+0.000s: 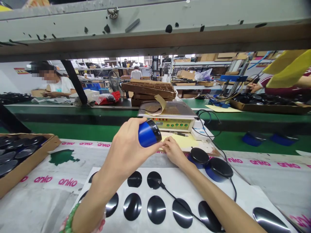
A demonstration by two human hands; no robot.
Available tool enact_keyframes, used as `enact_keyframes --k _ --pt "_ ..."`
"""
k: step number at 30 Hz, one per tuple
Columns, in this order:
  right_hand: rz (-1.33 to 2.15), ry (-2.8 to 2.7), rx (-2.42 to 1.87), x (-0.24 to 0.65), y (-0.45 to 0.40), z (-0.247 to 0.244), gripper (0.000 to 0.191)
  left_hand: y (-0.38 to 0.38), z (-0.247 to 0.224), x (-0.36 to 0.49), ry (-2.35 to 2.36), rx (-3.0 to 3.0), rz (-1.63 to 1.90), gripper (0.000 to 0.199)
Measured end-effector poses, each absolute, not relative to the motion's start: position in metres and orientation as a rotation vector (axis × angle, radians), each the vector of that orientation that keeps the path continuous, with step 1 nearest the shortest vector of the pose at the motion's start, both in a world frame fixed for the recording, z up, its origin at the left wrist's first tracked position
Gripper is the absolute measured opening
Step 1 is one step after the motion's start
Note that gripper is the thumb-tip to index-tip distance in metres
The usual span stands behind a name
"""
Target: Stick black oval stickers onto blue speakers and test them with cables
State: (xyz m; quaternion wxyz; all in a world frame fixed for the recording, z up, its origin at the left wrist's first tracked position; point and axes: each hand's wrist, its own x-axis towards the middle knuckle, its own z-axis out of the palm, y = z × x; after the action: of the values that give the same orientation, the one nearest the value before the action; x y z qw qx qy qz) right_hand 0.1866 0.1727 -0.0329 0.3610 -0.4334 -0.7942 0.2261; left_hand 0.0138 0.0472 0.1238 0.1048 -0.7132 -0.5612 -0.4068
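Note:
My left hand (127,147) is wrapped round a blue cylindrical device (147,135) and holds it tilted above the bench. The device's black end, with small white markings and a switch-like part, faces right. Just below that end, my right hand (173,150) has its fingertips pinched together near my left thumb; anything between them is too small to make out. Two similar blue devices with black tops (219,168) stand beside my right forearm. Beneath my arms lies a white sheet with several glossy black discs (156,209). A black cable (178,201) ends in a plug over one disc.
A tester box with green buttons (170,124) stands ahead, with a white power strip (201,131) beside it. On the left is a cardboard box (46,152) of black-topped parts. More blue devices (254,138) sit on the green belt. A shelf beam (155,35) crosses overhead. Other people work beyond.

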Motion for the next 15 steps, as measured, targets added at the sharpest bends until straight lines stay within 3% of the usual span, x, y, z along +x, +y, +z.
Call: enact_keyframes --k 8,15 --pt "0.836 -1.883 -1.055 0.193 0.175 -0.023 0.026 0.047 0.123 0.012 -1.657 -2.086 -1.184 0.052" --pt "0.959 -1.670 -0.733 0.195 0.134 0.060 0.028 0.050 0.119 0.016 -1.629 -2.169 -1.152 0.052"
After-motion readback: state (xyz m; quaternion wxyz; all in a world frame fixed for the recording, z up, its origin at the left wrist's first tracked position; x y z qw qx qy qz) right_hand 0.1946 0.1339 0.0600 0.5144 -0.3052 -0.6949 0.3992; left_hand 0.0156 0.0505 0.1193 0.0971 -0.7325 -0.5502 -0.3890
